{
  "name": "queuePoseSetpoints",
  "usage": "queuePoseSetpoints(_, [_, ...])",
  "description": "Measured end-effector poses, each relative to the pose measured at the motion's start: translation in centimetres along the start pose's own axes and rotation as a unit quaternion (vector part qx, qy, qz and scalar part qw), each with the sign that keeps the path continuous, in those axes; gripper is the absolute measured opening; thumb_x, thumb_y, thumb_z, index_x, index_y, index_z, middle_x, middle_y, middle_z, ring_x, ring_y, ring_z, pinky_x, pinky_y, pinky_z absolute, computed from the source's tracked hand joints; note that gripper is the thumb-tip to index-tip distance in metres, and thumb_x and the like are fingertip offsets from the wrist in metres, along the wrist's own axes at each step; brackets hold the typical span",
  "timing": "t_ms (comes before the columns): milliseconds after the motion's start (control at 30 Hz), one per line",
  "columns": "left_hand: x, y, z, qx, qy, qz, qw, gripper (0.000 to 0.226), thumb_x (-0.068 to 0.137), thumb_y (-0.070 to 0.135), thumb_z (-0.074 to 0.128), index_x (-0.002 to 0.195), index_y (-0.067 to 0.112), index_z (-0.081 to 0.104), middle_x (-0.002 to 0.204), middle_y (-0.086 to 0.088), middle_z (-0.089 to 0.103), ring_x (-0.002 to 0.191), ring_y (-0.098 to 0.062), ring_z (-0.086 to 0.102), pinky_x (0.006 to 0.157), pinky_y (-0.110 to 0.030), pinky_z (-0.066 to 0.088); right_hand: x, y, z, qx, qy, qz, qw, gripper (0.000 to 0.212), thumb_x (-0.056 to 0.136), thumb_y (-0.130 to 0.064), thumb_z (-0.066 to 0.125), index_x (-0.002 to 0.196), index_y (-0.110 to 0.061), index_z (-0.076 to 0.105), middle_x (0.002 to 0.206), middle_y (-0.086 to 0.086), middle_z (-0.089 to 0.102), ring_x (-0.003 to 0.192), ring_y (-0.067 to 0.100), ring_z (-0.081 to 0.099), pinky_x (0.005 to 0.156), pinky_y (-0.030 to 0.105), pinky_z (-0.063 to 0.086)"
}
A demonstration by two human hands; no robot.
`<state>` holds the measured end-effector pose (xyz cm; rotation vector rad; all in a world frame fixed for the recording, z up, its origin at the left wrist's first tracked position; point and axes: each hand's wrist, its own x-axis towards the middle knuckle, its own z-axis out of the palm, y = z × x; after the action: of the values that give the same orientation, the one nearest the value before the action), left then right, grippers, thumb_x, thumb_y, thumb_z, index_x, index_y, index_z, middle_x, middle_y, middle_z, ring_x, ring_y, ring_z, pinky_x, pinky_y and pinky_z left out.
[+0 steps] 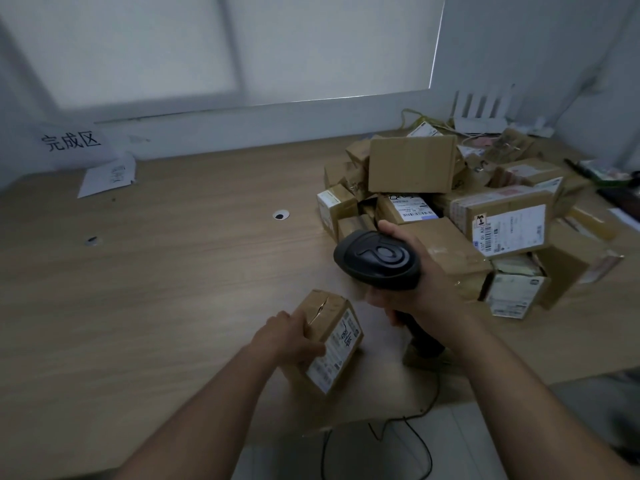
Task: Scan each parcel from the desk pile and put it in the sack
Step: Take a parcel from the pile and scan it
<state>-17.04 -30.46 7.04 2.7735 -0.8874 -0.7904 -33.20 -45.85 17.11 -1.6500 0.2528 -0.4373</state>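
Nearest, the left hand [291, 336] grips 1 small parcel [330, 342] on the table [156, 271], label up; the right hand [420, 292] clasps the barcode scanner [377, 259] above it (scanning step). Next, probably bagging; no sack visible. Beyond lies the parcel pile [467, 209].

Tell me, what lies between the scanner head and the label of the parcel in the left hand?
Nothing: in the head view, only bare desk shows between scanner and parcel.
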Motion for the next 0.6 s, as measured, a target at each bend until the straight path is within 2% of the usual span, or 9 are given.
queuePoseSetpoints(67, [0.2, 0.1, -0.5, 0.015, -0.015, 0.0, 1.0, 0.047, 0.076, 0.052, 0.071, 0.104, 0.028, 0.042, 0.116, -0.003, 0.053, 0.104, -0.02, 0.052, 0.089, -0.034, 0.05, -0.1, -0.2, -0.1, -0.002, 0.002, 0.0, 1.0, 0.091, 0.067, 0.016, 0.076, 0.123, -0.048, 0.043, 0.119, -0.007, 0.055, 0.051, 0.012, 0.058, 0.041, 0.035, 0.046])
queuePoseSetpoints(133, [0.4, -0.3, -1.0, -0.015, -0.029, -0.01, 0.999, 0.052, 0.074, 0.049, 0.074, 0.109, 0.029, 0.042, 0.116, -0.003, 0.056, 0.105, -0.021, 0.054, 0.092, -0.04, 0.051, -0.1, -0.3, -0.1, 0.006, 0.002, -0.003, 1.0, 0.09, 0.067, 0.017, 0.075, 0.124, -0.045, 0.043, 0.119, -0.006, 0.055, 0.049, 0.015, 0.056, 0.04, 0.035, 0.045])
queuePoseSetpoints(200, [0.5, -1.2, -1.6, -0.143, -0.034, -0.018, 0.989, 0.061, 0.074, 0.037, 0.078, 0.121, 0.028, 0.039, 0.118, -0.007, 0.057, 0.106, -0.025, 0.057, 0.093, -0.044, 0.052, 0.0, -0.3, 0.0, 0.012, 0.004, -0.007, 1.0, 0.09, 0.067, 0.018, 0.075, 0.126, -0.043, 0.044, 0.119, -0.005, 0.055, 0.049, 0.018, 0.055, 0.039, 0.034, 0.045])
queuePoseSetpoints(233, [0.4, -1.7, -2.2, -0.231, -0.027, -0.012, 0.973, 0.069, 0.076, 0.027, 0.079, 0.129, 0.028, 0.036, 0.119, -0.01, 0.056, 0.107, -0.028, 0.057, 0.094, -0.045, 0.052, 0.0, -0.4, 0.0, 0.012, 0.005, -0.007, 1.0, 0.09, 0.067, 0.018, 0.075, 0.126, -0.042, 0.044, 0.119, -0.005, 0.056, 0.049, 0.019, 0.055, 0.039, 0.034, 0.045])
queuePoseSetpoints(300, [-0.1, -2.7, -3.6, -0.379, 0.012, 0.001, 0.925, 0.083, 0.077, 0.008, 0.078, 0.141, 0.028, 0.029, 0.116, -0.012, 0.057, 0.106, -0.031, 0.058, 0.091, -0.047, 0.052, 0.2, -0.5, 0.1, 0.008, 0.005, -0.007, 1.0, 0.09, 0.067, 0.018, 0.074, 0.126, -0.043, 0.044, 0.119, -0.006, 0.057, 0.048, 0.02, 0.055, 0.038, 0.034, 0.045])
queuePoseSetpoints(367, [-0.7, -3.5, -5.2, -0.459, 0.069, 0.014, 0.886, 0.092, 0.076, -0.001, 0.076, 0.145, 0.031, 0.024, 0.106, -0.008, 0.059, 0.1, -0.028, 0.061, 0.085, -0.046, 0.054, 0.4, -0.8, 0.3, -0.002, -0.001, -0.002, 1.0, 0.09, 0.068, 0.017, 0.074, 0.125, -0.046, 0.042, 0.116, -0.01, 0.057, 0.047, 0.018, 0.055, 0.039, 0.033, 0.046])
queuePoseSetpoints(433, [-1.2, -4.2, -6.8, -0.51, 0.139, 0.027, 0.849, 0.096, 0.074, 0.0, 0.078, 0.147, 0.03, 0.023, 0.102, -0.007, 0.061, 0.093, -0.021, 0.063, 0.077, -0.041, 0.056, 0.7, -1.0, 0.7, -0.017, -0.015, -0.001, 1.0, 0.091, 0.07, 0.013, 0.075, 0.125, -0.05, 0.04, 0.115, -0.012, 0.058, 0.049, 0.019, 0.057, 0.04, 0.031, 0.048])
queuePoseSetpoints(533, [-1.5, -5.5, -9.0, -0.554, 0.235, 0.034, 0.798, 0.1, 0.069, 0.009, 0.085, 0.146, 0.031, 0.025, 0.109, -0.01, 0.062, 0.096, -0.022, 0.066, 0.082, -0.044, 0.057, 1.1, -1.0, 1.4, -0.018, -0.023, -0.006, 1.0, 0.09, 0.071, 0.011, 0.076, 0.125, -0.051, 0.04, 0.107, -0.019, 0.063, 0.048, 0.023, 0.058, 0.04, 0.032, 0.049])
queuePoseSetpoints(600, [-1.8, -6.3, -10.2, -0.549, 0.284, 0.046, 0.785, 0.1, 0.069, 0.012, 0.086, 0.146, 0.032, 0.025, 0.109, -0.007, 0.062, 0.096, -0.018, 0.065, 0.081, -0.041, 0.057, 1.3, -1.0, 1.8, 0.008, -0.023, -0.006, 1.0, 0.09, 0.07, 0.015, 0.074, 0.126, -0.047, 0.043, 0.098, -0.016, 0.068, 0.045, 0.025, 0.056, 0.038, 0.032, 0.047])
